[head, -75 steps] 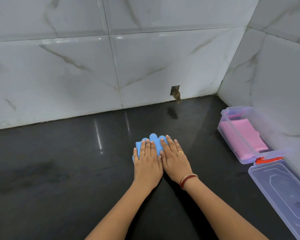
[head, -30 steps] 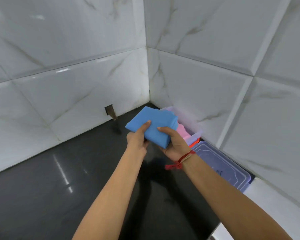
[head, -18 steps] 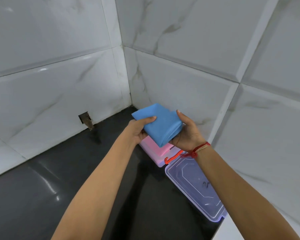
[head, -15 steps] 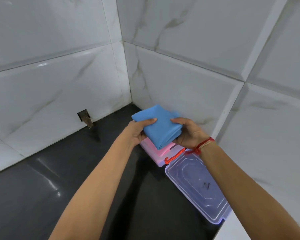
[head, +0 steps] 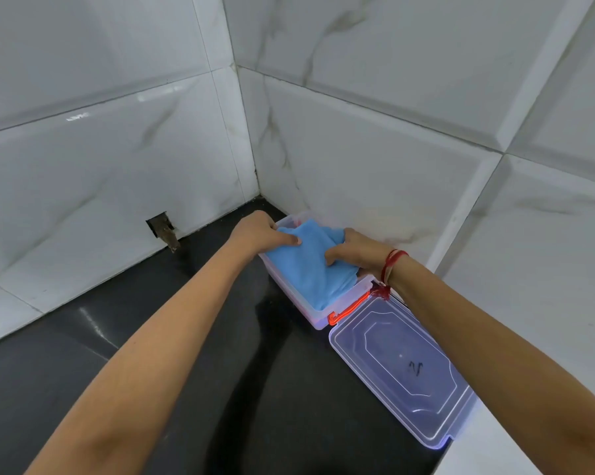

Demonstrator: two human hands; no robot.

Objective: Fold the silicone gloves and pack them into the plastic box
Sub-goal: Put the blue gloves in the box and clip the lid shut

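Blue silicone glove [head: 309, 269], folded into a thick bundle, sits in the clear plastic box [head: 290, 296] right now, filling it from the far end to the near end and bulging a little above the rim. Your left hand [head: 260, 233] is on the far left part of the bundle, fingers curled over its edge and thumb laid flat across the top, so it's gripping the blue material. Your right hand [head: 352, 252] comes in from the wall side, fingers tucked down into the folds near the middle, also closed on the glove. A red thread band [head: 393, 265] wraps that wrist.

You've got the box on the dark countertop [head: 152, 337], tucked close to the corner where the two white marble-look tiled walls [head: 392, 166] meet, its long side running just beside the right-hand wall. A sliver of pink [head: 297, 221] shows at the far end under the blue; I can't tell what it is from this angle. An orange-red clasp [head: 345, 310] hangs on the near end of the box.

The clear lid [head: 400, 371] lies flat and open on the counter, joined at that near end and stretching toward you, with a small dark mark on its middle. Nothing rests on it. Over on the left wall, low down, there's a small rough hole [head: 162, 231] in the tile.
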